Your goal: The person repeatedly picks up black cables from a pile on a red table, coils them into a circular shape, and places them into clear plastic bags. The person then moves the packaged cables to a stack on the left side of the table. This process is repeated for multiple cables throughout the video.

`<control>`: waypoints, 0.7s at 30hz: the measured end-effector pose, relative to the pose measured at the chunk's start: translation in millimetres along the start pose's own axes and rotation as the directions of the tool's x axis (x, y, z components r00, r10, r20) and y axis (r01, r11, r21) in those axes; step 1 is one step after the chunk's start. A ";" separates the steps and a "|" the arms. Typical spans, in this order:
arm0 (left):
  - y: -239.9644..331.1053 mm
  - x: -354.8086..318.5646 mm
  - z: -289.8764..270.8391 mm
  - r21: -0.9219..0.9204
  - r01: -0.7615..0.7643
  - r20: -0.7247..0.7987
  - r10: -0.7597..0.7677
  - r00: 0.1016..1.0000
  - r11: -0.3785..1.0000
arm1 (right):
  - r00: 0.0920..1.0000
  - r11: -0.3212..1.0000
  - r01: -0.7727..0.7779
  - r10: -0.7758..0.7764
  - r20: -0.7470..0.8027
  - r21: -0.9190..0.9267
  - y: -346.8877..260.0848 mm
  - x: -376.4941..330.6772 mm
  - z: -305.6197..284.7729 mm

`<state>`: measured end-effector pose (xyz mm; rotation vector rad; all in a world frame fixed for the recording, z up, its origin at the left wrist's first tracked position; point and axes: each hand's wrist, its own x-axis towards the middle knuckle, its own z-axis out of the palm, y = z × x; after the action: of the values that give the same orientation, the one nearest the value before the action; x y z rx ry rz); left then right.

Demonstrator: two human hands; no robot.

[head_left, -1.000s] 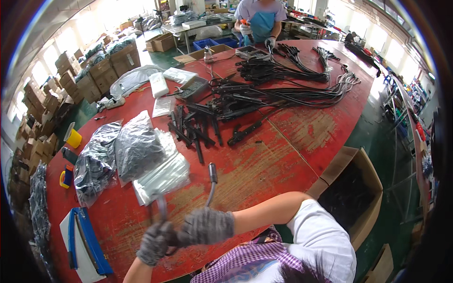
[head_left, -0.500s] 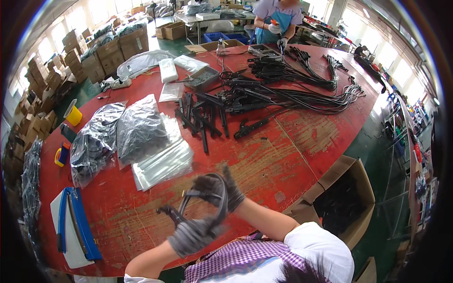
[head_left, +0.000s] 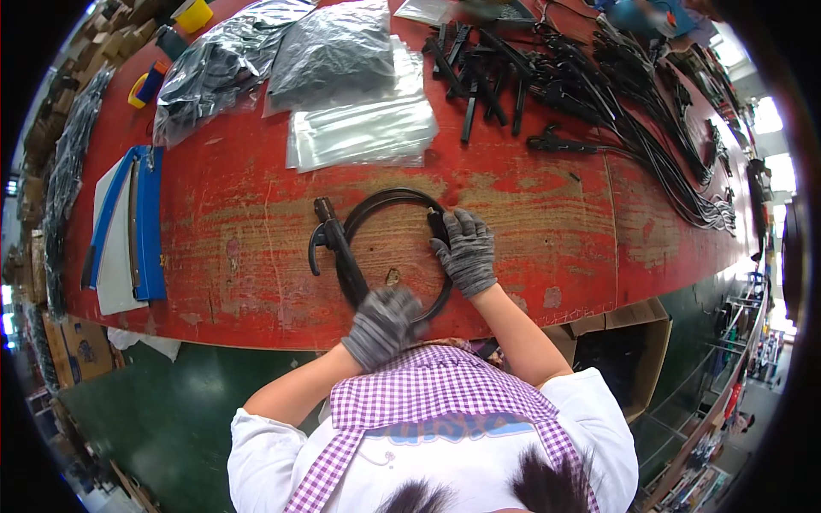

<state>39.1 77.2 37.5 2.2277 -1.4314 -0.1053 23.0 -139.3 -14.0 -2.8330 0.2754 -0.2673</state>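
A black cable (head_left: 402, 201) with a clamp-like handle (head_left: 335, 248) lay coiled in one loop on the red worktop (head_left: 556, 222), near its front edge. The handle's long axis ran diagonally, head pointing away and leftward. The left hand (head_left: 380, 325) was closed on the handle's near end; the right hand (head_left: 466, 252) gripped the loop.

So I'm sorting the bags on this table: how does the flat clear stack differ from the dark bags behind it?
The clear stack is see-through, pale and lies flat and neat; the dark bags bulge and look crumpled. The clear stack shows no contents, while the dark bags seem filled with black parts. The clear stack lies nearer the gloved hands and their coiled cable; the dark bags sit farther back. Both are glossy plastic on the red table.
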 end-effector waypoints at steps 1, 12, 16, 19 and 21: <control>-7.0 11.9 -11.0 0.073 0.043 -0.110 -0.035 0.993 0.996 | 1.000 0.999 0.012 -0.012 0.005 -0.043 0.1 -2.6 10.4; -54.7 46.5 6.0 0.182 0.596 0.114 -0.619 0.777 0.782 | 0.997 0.997 0.054 -0.051 -0.062 0.050 -11.6 6.3 43.7; -37.2 47.1 4.9 0.344 0.477 0.067 -0.528 0.847 0.809 | 0.993 0.985 0.099 -0.090 -0.070 0.138 -2.4 2.3 34.3; -59.9 23.8 -0.4 0.276 0.551 -0.013 -0.570 0.822 0.788 | 0.996 0.988 0.075 -0.067 -0.064 0.139 2.1 -10.9 29.1; -62.6 6.1 9.2 0.133 0.586 -0.088 -0.579 0.810 0.799 | 0.994 0.982 0.099 -0.092 -0.052 0.163 -1.2 -8.0 17.8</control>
<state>91.2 89.4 3.2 2.7143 -0.6946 -0.1525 19.2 -131.8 -31.7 -2.6821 0.1201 -0.3562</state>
